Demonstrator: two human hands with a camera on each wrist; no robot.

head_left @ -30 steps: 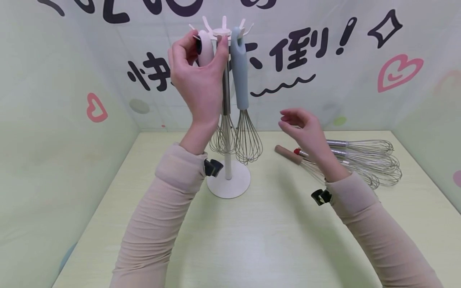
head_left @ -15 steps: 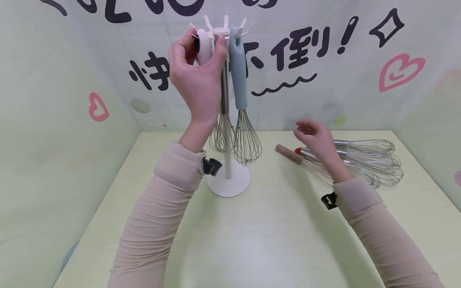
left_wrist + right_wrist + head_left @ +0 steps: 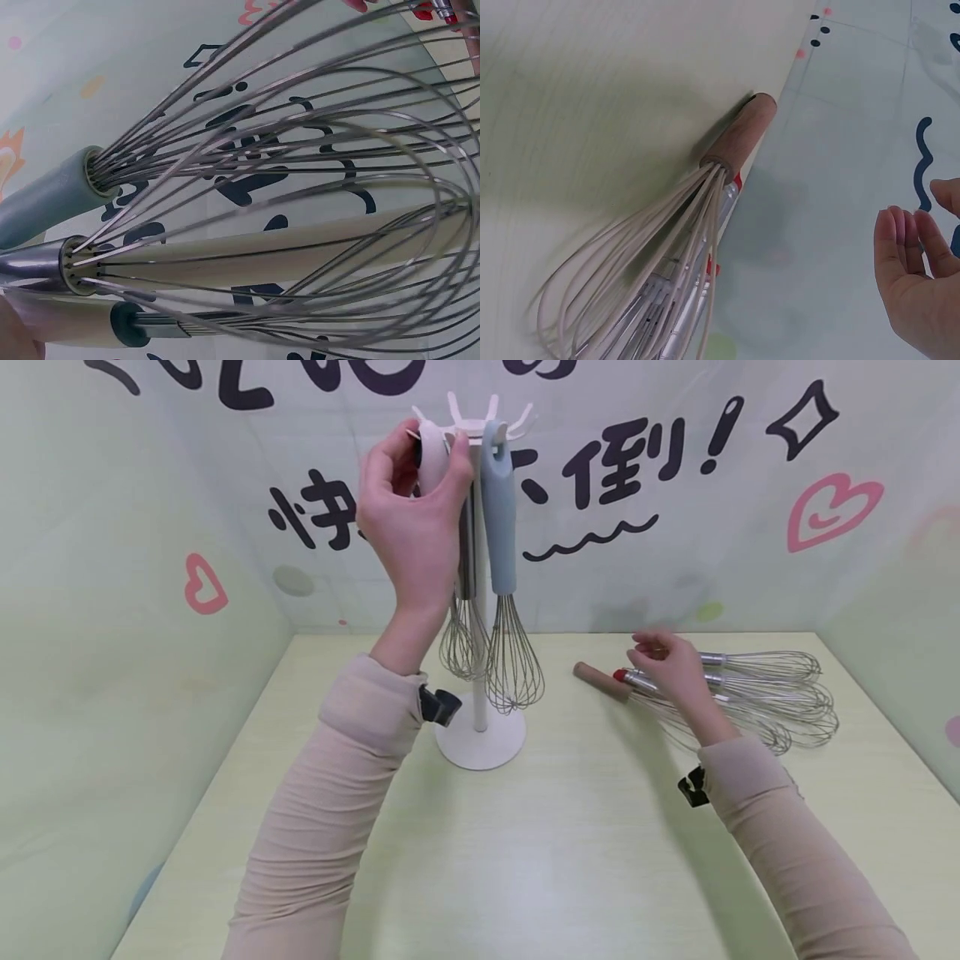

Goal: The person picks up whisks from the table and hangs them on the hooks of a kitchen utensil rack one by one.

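White whisk (image 3: 431, 464) pinched by left hand (image 3: 412, 531) | I count two hung whisks (image 3: 502, 531), lying whisks (image 3: 602, 682) unhung | right hand (image 3: 672, 670) relaxed, grasping nothing

Booth-like tabletop workspace, printed backdrop (image 3: 720, 568) around three sides, pale wood-grain table (image 3: 555, 843), wider building unclear

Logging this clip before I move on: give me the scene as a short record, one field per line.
Stand: white, upright on a round base
Hanging there: light-blue-handled whisk, metal-handled whisk
Left hand: holds white-handled whisk at the stand's top; hooked or not, cannot tell
Lying on table: wooden-handled whisk, several metal whisks
Right hand: fingers bent, holding nothing, near the metal whisks
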